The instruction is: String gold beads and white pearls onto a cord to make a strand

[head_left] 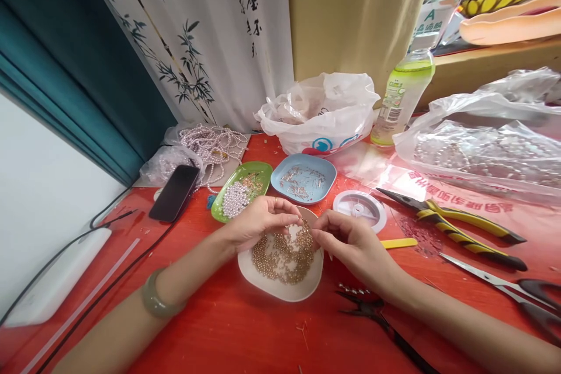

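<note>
Both hands' [258, 223] [350, 239] fingertips meet over the bead dish [280, 286]; pinched item indiscernible.

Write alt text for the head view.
Two bare hands, left hand and right hand, meet over a white dish of small gold beads on a red table; green dish of pearls and blue dish behind.

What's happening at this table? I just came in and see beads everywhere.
A person sits at a red table doing bead work. Both the left hand and right hand are over a white dish of small gold beads, fingertips pinched together above it; whether they grip anything is too small to tell. Nearby sit a green dish of pearls, a blue dish of metal pins, a thread spool and yellow-handled pliers.
</note>
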{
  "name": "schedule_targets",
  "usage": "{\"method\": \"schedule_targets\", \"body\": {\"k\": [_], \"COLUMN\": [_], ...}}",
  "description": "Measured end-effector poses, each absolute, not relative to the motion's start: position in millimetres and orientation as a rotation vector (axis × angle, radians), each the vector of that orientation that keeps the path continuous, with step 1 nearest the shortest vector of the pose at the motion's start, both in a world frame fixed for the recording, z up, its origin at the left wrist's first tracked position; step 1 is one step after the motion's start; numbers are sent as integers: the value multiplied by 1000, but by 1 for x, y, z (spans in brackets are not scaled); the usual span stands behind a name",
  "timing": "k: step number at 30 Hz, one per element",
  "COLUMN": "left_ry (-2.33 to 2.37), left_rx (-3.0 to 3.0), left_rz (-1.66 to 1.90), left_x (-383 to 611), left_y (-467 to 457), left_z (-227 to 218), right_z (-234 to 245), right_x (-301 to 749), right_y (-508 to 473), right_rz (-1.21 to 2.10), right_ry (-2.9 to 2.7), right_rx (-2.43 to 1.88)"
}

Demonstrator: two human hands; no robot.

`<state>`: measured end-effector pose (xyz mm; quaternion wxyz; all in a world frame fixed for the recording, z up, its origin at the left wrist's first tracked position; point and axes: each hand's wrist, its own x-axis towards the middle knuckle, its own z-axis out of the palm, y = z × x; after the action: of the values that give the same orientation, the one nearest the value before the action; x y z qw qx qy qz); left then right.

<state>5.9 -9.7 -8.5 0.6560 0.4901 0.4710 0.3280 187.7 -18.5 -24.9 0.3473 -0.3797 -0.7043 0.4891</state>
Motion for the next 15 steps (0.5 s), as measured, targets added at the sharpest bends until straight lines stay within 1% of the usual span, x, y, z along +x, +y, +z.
{"method": "schedule_targets", "body": {"k": [15], "left_ry": [1042], "left_rx": [1013], "left_rz": [811], "left_x": [10], "left_y": [-12], "left_z": [-10], "right_z": [-27], "right_x": [188], "right_y": [-18], "right_rz": [1233], "right_ry": [-1915], "right_rx": [-1017]}}
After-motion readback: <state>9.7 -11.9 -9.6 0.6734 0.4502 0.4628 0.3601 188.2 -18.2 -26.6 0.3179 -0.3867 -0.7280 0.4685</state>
